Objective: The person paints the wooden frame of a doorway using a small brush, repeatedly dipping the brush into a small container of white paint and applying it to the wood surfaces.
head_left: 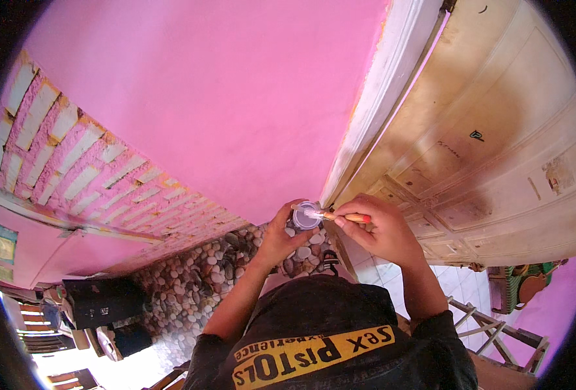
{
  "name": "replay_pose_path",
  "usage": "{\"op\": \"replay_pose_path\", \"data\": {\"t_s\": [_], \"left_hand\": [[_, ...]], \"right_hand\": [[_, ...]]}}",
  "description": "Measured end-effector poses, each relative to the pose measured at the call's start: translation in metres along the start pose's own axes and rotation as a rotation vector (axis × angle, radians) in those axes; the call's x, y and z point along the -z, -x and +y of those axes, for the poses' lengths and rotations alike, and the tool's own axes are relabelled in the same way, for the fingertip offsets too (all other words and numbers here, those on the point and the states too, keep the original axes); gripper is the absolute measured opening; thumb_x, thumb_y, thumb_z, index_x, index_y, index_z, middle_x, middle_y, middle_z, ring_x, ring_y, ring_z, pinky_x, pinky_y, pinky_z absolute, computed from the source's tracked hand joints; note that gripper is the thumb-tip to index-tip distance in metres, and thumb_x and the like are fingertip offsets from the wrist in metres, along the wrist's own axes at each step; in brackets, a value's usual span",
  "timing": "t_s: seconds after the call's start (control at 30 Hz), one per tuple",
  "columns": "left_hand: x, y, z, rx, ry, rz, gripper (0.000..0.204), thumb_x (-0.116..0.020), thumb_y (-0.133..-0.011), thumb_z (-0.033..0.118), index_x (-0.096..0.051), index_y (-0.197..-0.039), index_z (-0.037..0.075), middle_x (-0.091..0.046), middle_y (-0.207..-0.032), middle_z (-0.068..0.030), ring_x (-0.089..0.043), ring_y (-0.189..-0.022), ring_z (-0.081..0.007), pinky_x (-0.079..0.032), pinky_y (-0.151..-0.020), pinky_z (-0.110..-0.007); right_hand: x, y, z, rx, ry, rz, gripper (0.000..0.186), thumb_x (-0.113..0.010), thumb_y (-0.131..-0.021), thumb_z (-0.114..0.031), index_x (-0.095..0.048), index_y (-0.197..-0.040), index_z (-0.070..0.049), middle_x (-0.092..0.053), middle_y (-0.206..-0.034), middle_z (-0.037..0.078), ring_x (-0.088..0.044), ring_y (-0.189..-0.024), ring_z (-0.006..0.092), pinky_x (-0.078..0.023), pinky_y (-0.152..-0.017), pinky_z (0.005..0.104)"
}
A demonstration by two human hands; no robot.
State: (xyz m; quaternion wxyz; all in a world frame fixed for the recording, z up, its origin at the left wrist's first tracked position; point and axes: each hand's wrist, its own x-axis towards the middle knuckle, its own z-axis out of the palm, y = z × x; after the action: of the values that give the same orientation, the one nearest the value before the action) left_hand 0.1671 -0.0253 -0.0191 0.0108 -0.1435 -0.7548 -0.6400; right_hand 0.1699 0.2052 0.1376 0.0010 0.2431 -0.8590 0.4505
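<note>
My left hand (281,235) is wrapped round a small round paint can (307,220), which has pale paint in it. In my right hand (377,229) is a paintbrush (330,215) with a wooden handle and a red end. Its whitish bristles point left, over the can's mouth; whether they touch the paint I cannot tell. Both hands are close together in front of my body, by the lower end of a white door frame (359,123).
A pink wall (236,97) rises ahead, with white brickwork (80,156) at left. To the right stands a worn cream door (483,143). Pebbled flooring (197,279) lies below. A wooden ladder-like frame (496,331) and black bulky items (106,302) stand lower right and left.
</note>
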Motion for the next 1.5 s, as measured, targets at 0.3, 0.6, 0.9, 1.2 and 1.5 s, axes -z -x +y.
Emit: {"op": "replay_pose_path", "data": {"t_s": [0.3, 0.6, 0.9, 1.2, 1.5], "left_hand": [[0.032, 0.002, -0.002, 0.007, 0.039, -0.102, 0.065, -0.086, -0.080, 0.010, -0.056, -0.137, 0.006, -0.067, -0.124, -0.0094, -0.064, -0.116, -0.0187, -0.051, -0.101, -0.035], [0.073, -0.001, -0.009, -0.012, 0.010, -0.156, 0.067, -0.089, -0.080, 0.013, -0.055, -0.138, 0.006, -0.067, -0.125, -0.0116, -0.065, -0.117, -0.0222, -0.052, -0.101, -0.037], [0.075, -0.018, -0.012, -0.014, 0.016, -0.160, 0.066, -0.087, -0.081, 0.013, -0.055, -0.139, 0.006, -0.069, -0.122, -0.0116, -0.066, -0.115, -0.0215, -0.051, -0.101, -0.036], [0.036, -0.036, 0.003, 0.052, 0.042, -0.108, 0.064, -0.086, -0.082, 0.011, -0.055, -0.138, 0.004, -0.068, -0.122, -0.0105, -0.064, -0.117, -0.0188, -0.050, -0.103, -0.035], [-0.017, -0.051, -0.016, 0.024, 0.015, 0.035, 0.064, -0.086, -0.083, 0.012, -0.055, -0.137, 0.004, -0.067, -0.123, -0.0104, -0.064, -0.118, -0.0198, -0.049, -0.104, -0.035]], "right_hand": [[-0.039, -0.027, -0.006, -0.046, 0.085, -0.183, 0.018, -0.070, -0.097, -0.023, -0.070, -0.106, -0.007, -0.068, -0.098, 0.013, -0.069, -0.087, 0.0323, -0.054, -0.077, 0.0408], [-0.075, -0.040, -0.013, -0.079, 0.011, -0.080, 0.017, -0.072, -0.096, -0.019, -0.071, -0.104, -0.005, -0.069, -0.095, 0.013, -0.070, -0.085, 0.0283, -0.054, -0.076, 0.0386], [-0.080, -0.033, 0.005, -0.241, -0.251, 0.147, 0.020, -0.073, -0.098, -0.018, -0.072, -0.105, 0.000, -0.073, -0.095, 0.010, -0.071, -0.087, 0.0170, -0.055, -0.078, 0.0324], [-0.040, -0.044, 0.038, -0.035, -0.084, 0.007, 0.018, -0.075, -0.096, -0.018, -0.072, -0.104, -0.002, -0.073, -0.093, 0.010, -0.071, -0.081, 0.0193, -0.055, -0.073, 0.0324], [-0.008, -0.021, 0.112, -0.404, -0.677, 0.200, 0.017, -0.070, -0.101, -0.017, -0.067, -0.108, -0.002, -0.073, -0.085, 0.011, -0.071, -0.068, 0.0158, -0.053, -0.057, 0.0265]]}}
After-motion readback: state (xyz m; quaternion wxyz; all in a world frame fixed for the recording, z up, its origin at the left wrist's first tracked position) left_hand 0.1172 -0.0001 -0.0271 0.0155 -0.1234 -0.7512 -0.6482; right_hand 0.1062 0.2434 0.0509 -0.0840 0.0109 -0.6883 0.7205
